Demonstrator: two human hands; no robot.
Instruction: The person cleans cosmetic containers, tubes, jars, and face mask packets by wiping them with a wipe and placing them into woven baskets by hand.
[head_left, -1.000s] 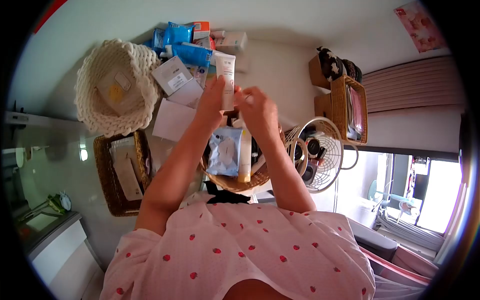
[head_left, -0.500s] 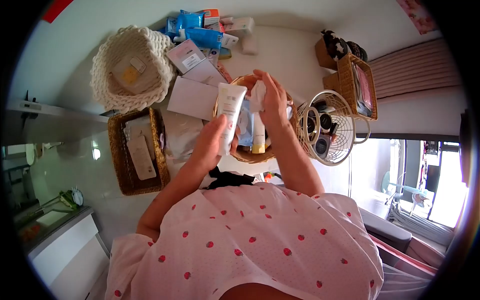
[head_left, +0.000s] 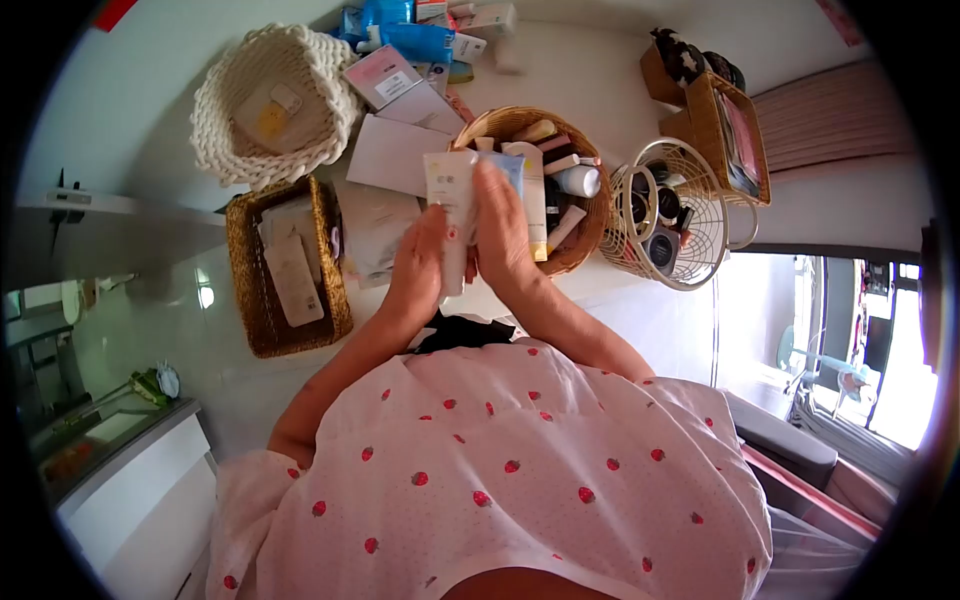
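A white tube stands upright in my left hand, whose fingers are wrapped round its lower part. My right hand lies against the tube's right side; something white shows between palm and tube, too hidden to name. Just behind and to the right is a round wicker basket holding a blue packet, a cream tube with a yellow cap, a white bottle and several other tubes. My right hand partly covers the basket's left side.
A white woven basket and a brown rectangular basket stand left. Boxes and blue packs lie behind my hands. A white wire basket and a wicker tray are at the right.
My right hand, earlier apart from the tube with a white tissue-like piece, has come down against the tube's right side. The view has shifted, and more of the wicker basket's contents show.
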